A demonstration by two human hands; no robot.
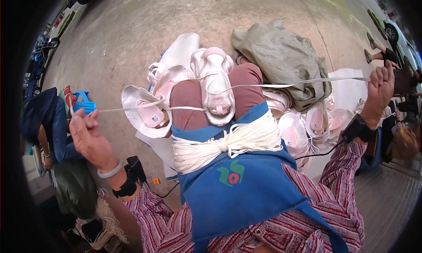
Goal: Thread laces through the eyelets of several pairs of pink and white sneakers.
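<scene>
Between my knees a white and pink sneaker [215,83] lies with its toe toward me. A long white shoelace [303,83] runs through it and is drawn out to both sides. My left hand [90,138] is closed, pinching one lace end at the far left. Raised at the right, my right hand [380,92] grips the other lace end, with its fingers together. A tied bundle of white laces [226,141] lies across my blue apron [233,204]. Another white and pink shoe [147,112], with its opening up, sits beside my left knee.
Several more pale shoes [292,132] lie on white sheeting to my right. A grey-green sack [281,55] is slumped beyond them. At the left, a person in dark clothes [55,121] sits near a blue plastic item [83,102]. Concrete floor [145,24] extends ahead.
</scene>
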